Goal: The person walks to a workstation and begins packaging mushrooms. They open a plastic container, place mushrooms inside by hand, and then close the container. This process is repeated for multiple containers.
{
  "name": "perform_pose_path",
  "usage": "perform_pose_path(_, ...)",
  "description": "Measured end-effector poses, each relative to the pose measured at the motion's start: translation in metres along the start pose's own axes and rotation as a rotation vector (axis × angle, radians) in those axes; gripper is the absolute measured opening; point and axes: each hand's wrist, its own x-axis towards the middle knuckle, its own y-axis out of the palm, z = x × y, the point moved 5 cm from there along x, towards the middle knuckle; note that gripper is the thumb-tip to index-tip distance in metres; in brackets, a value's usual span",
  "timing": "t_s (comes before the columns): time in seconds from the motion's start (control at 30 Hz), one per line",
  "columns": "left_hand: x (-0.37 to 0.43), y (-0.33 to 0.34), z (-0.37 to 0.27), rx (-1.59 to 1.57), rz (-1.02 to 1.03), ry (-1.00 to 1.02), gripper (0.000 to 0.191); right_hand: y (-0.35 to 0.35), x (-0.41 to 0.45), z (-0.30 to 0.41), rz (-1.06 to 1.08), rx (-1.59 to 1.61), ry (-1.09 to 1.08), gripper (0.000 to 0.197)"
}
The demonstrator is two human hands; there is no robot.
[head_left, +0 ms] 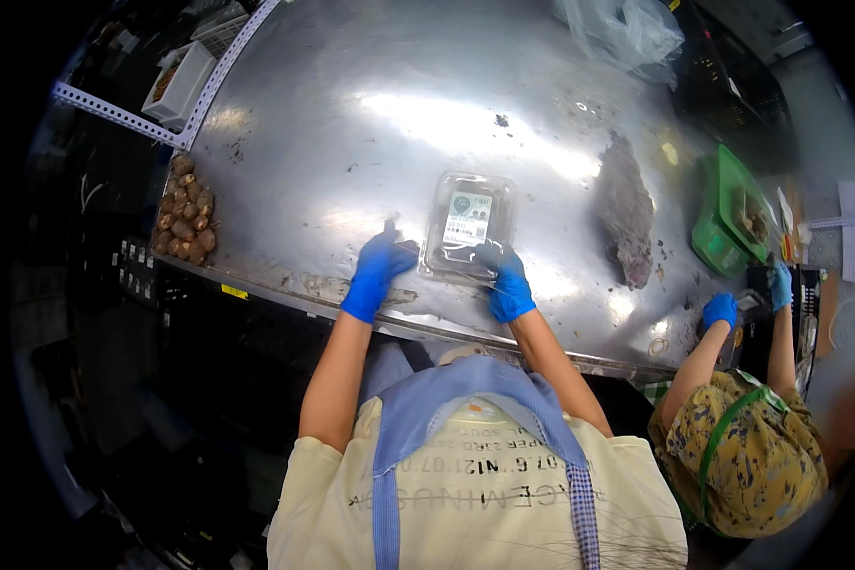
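Observation:
A clear plastic clamshell box (499,206) with a printed label lies on the metal table (313,171) in front of me. My right hand (511,285), in a blue glove, is at the box's lower right corner, its fingers over the edge; a thin, band-like strand seems to run near it. My left hand (377,271), also blue-gloved with dark, dirty fingertips, is just left of the box, thumb towards it. Whether its fingers pinch that thin strand is unclear. A heap of small brown taro-like tubers (185,214) lies at the table's left corner.
A dirty grey-brown cloth (625,214) lies right of the box. Beyond it stand a green basket (719,214) and a co-worker (744,449) with gloved hands. Clear plastic bags (627,35) and a dark crate (734,71) are at the upper right. A perforated metal frame (214,78) borders the upper left.

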Motion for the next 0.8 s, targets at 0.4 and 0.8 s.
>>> perform_pose_path(0.4,-0.043,0.047,-0.035,0.131,0.608,0.284,0.075,0.005,-0.040,0.002,0.193,-0.310,0.050,0.061)
perform_pose_path(0.8,-0.060,0.038,0.010,0.147,0.601,0.161,0.076,0.008,-0.068,0.044,0.311,-0.067,0.074,0.059)
